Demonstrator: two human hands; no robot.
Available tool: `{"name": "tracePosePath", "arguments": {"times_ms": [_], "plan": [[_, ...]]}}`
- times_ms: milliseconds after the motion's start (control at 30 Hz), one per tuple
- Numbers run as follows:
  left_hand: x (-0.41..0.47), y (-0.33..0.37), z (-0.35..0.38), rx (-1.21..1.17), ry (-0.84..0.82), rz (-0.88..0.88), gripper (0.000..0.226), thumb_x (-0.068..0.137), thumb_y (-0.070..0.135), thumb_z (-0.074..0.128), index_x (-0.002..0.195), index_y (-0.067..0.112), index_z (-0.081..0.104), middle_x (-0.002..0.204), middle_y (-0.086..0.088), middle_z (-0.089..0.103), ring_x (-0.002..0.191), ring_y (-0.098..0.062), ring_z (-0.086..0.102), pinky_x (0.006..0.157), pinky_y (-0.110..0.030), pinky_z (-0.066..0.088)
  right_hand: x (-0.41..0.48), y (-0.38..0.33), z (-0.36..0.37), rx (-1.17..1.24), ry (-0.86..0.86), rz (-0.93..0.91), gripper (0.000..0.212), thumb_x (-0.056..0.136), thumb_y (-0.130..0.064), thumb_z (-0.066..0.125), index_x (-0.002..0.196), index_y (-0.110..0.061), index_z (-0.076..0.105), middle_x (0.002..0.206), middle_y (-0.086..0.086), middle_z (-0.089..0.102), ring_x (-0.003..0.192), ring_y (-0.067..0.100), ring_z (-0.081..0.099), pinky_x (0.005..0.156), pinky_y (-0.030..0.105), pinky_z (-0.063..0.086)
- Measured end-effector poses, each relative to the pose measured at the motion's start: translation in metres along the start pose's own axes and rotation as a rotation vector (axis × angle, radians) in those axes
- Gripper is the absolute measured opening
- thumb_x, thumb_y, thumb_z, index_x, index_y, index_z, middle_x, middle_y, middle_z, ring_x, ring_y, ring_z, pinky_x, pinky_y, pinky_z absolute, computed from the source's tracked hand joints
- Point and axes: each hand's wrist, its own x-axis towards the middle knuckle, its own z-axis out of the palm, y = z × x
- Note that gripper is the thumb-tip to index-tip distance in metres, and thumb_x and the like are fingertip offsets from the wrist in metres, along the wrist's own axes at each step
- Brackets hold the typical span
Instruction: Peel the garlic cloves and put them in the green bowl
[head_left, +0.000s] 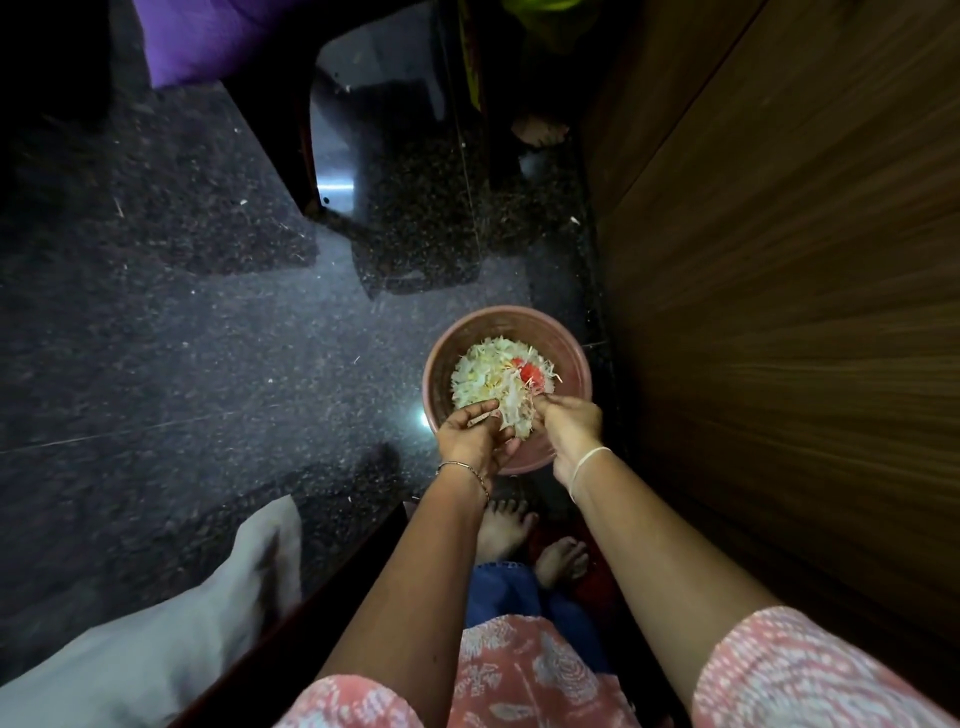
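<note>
Pale, papery garlic skins (493, 379) fill the middle of a pink bowl (571, 353) in a loose heap, with a small red piece (531, 373) showing among them on the right side. Both hands meet over the near edge of that heap. The left hand (470, 439) lies palm up with its fingers curled round a clump of the skins, and a thin brown sliver (482, 419) rests across the fingers by the thumb. I cannot make out what the sliver is. The right hand (569, 423) comes in from the other side, fingertips drawn together and pinching the same clump. Whether a whole clove sits inside the clump is hard to say, as the skins and fingers cover it.

A thin beaded bracelet (462, 467) circles the left wrist and a white band (587, 462) the right. Both upper arms end in pink patterned sleeves (805, 675).

The bowl stands on a dark speckled stone floor (208, 338), close beside a brown wooden panel (779, 260) that runs up the right side. Just below the bowl, between the forearms, are the person's two bare feet (501, 525), with blue trouser cloth (498, 587) near them. A white cushion (182, 623) lies at the lower left, well apart from the bowl. A purple cloth (218, 41) hangs at the top left.
</note>
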Motion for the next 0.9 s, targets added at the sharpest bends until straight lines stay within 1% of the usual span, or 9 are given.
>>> {"name": "tracePosePath", "arguments": {"times_ms": [133, 267, 333, 433, 600, 667, 733, 800, 900], "plan": [[0.000, -0.001, 0.003, -0.047, 0.002, 0.018, 0.018, 0.085, 0.002, 0.071, 0.083, 0.010, 0.055, 0.048, 0.000, 0.062, 0.039, -0.008, 0.058, 0.044, -0.021, 0.054, 0.000, -0.002, -0.001, -0.024, 0.074, -0.073, 0.035, 0.073, 0.006, 0.078, 0.064, -0.012, 0.050, 0.066, 0.003, 0.058, 0.062, 0.014, 0.055, 0.052, 0.018, 0.047], [0.001, -0.001, 0.009, -0.067, 0.007, -0.006, 0.024, 0.093, 0.022, 0.065, 0.074, 0.012, 0.055, 0.043, 0.003, 0.057, 0.035, -0.007, 0.054, 0.041, -0.018, 0.050, 0.001, -0.004, -0.001, -0.020, 0.056, -0.087, 0.025, 0.078, 0.002, 0.076, 0.070, -0.009, 0.055, 0.064, 0.003, 0.058, 0.051, 0.010, 0.053, 0.042, 0.012, 0.045], [0.003, -0.002, 0.010, -0.059, 0.005, -0.021, 0.020, 0.097, 0.016, 0.058, 0.078, 0.011, 0.058, 0.048, 0.003, 0.060, 0.036, -0.006, 0.055, 0.042, -0.018, 0.049, 0.005, -0.002, 0.000, -0.096, 0.043, -0.122, 0.018, 0.087, -0.009, 0.071, 0.073, -0.006, 0.060, 0.062, 0.005, 0.061, 0.042, 0.006, 0.055, 0.042, 0.015, 0.047], [0.002, -0.004, 0.008, -0.049, -0.014, 0.011, 0.016, 0.092, -0.004, 0.058, 0.082, 0.009, 0.060, 0.065, -0.005, 0.064, 0.043, -0.008, 0.059, 0.044, -0.018, 0.052, 0.008, 0.002, 0.000, -0.299, 0.054, -0.177, 0.038, 0.097, -0.023, 0.057, 0.059, -0.016, 0.056, 0.057, 0.004, 0.061, 0.045, 0.015, 0.057, 0.058, 0.033, 0.055], [-0.001, -0.007, 0.006, -0.082, -0.047, 0.066, 0.021, 0.085, -0.012, 0.063, 0.076, 0.007, 0.059, 0.051, 0.000, 0.064, 0.039, -0.007, 0.058, 0.042, -0.017, 0.049, 0.003, 0.008, -0.001, -0.269, -0.095, -0.129, 0.030, 0.098, 0.003, 0.039, 0.082, -0.007, 0.062, 0.081, 0.013, 0.067, 0.068, 0.020, 0.062, 0.067, 0.032, 0.055], [-0.001, -0.008, 0.004, -0.078, -0.044, 0.079, 0.021, 0.085, -0.005, 0.067, 0.071, 0.008, 0.057, 0.046, 0.002, 0.060, 0.034, -0.005, 0.051, 0.039, -0.015, 0.045, 0.000, 0.008, -0.004, -0.229, -0.143, -0.126, 0.020, 0.095, 0.006, 0.049, 0.094, -0.003, 0.067, 0.097, 0.016, 0.068, 0.082, 0.023, 0.065, 0.071, 0.030, 0.056], [-0.001, -0.009, 0.005, -0.073, -0.030, 0.090, 0.025, 0.087, 0.007, 0.069, 0.066, 0.010, 0.056, 0.041, 0.003, 0.053, 0.031, -0.005, 0.044, 0.037, -0.015, 0.041, -0.003, 0.008, -0.007, -0.211, -0.131, -0.129, 0.011, 0.088, 0.003, 0.065, 0.081, -0.005, 0.068, 0.102, 0.021, 0.069, 0.087, 0.028, 0.067, 0.078, 0.037, 0.058], [-0.002, -0.008, 0.004, -0.061, 0.001, 0.076, 0.033, 0.094, 0.025, 0.062, 0.066, 0.009, 0.058, 0.041, 0.003, 0.048, 0.032, -0.006, 0.043, 0.038, -0.015, 0.042, -0.008, 0.006, -0.011, -0.218, -0.046, -0.138, 0.024, 0.077, -0.003, 0.079, 0.064, -0.012, 0.061, 0.087, 0.019, 0.071, 0.080, 0.030, 0.068, 0.081, 0.044, 0.058], [-0.009, -0.005, 0.005, -0.044, -0.009, 0.027, 0.050, 0.103, 0.043, 0.038, 0.076, 0.009, 0.064, 0.054, 0.002, 0.058, 0.047, -0.006, 0.053, 0.048, -0.020, 0.048, -0.023, -0.006, -0.015, -0.183, 0.000, -0.130, 0.035, 0.084, -0.026, 0.075, 0.060, -0.015, 0.052, 0.063, 0.003, 0.060, 0.058, 0.017, 0.057, 0.064, 0.034, 0.055]]}}
